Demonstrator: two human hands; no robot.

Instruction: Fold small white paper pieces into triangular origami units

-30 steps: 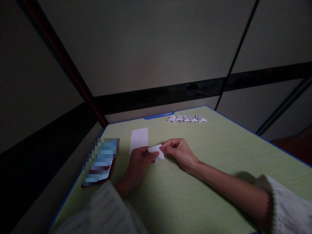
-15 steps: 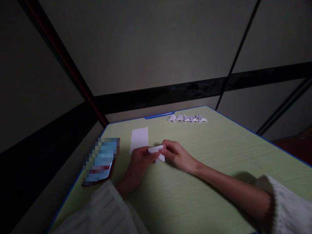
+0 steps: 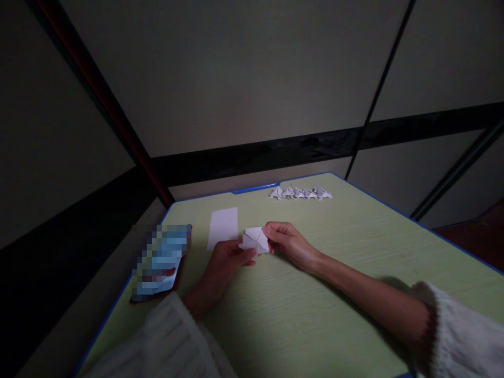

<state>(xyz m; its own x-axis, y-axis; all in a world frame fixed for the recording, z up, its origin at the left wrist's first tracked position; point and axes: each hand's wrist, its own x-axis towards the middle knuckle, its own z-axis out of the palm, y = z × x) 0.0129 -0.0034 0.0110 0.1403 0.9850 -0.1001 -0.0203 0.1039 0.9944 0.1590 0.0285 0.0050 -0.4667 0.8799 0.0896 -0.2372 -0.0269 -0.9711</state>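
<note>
Paper (image 3: 255,239), white, folded, squarish, is pinched by my left hand (image 3: 226,260) and right hand (image 3: 290,243); I see a white rectangular paper sheet (image 3: 223,227) at its ten o'clock.

The scene is dim, its source of light out of view. The wall panels (image 3: 244,68) fall into grey gloom, sinking almost to black at the far left. The green tabletop (image 3: 315,299) is better lit, darkening towards the near edge, and the folded paper (image 3: 255,240) and flat sheet (image 3: 223,228) stand out palest. A soft shadow lies along the right forearm (image 3: 366,294); the left hand (image 3: 224,265) looks darker than the right hand (image 3: 293,244). Faint reflections mark the glossy black band (image 3: 255,157). Coarse pixel blocks cover much of the device (image 3: 167,257). Fine detail is soft, and the wide view stretches the sleeves near the lower corners.
</note>
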